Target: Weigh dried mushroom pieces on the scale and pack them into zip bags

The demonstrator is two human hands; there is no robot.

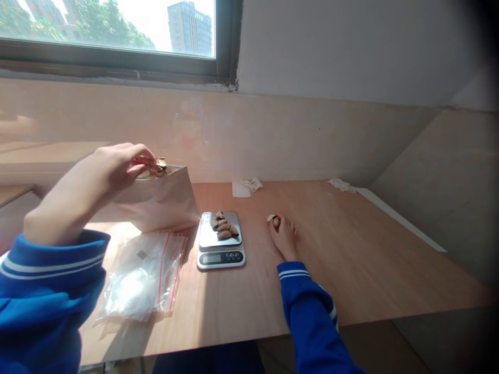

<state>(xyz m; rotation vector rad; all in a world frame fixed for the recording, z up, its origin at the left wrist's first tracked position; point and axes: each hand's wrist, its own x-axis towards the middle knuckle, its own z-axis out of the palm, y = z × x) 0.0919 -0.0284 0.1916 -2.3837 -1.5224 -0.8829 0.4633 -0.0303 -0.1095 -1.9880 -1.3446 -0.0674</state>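
1. At ten o'clock from the scale (pixel 210 265), the left hand (pixel 117 165) pinches dry, rough pieces (pixel 161 167) at the mouth of a pale, creased bag (pixel 171 200).
2. At three o'clock, the right hand (pixel 284 239) pinches one rounded, pale-edged piece (pixel 272 218) by the wooden tabletop (pixel 351 259).
3. At dial centre, curved brown wedges (pixel 224 228) lie heaped on the shiny metal plate (pixel 206 240).
4. At eight o'clock, glossy clear plastic bags (pixel 132 283) with red strips lie flat.

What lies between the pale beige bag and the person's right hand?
In the head view, a silver-and-white digital scale stands there, bearing brown curved pieces, then bare wooden tabletop.
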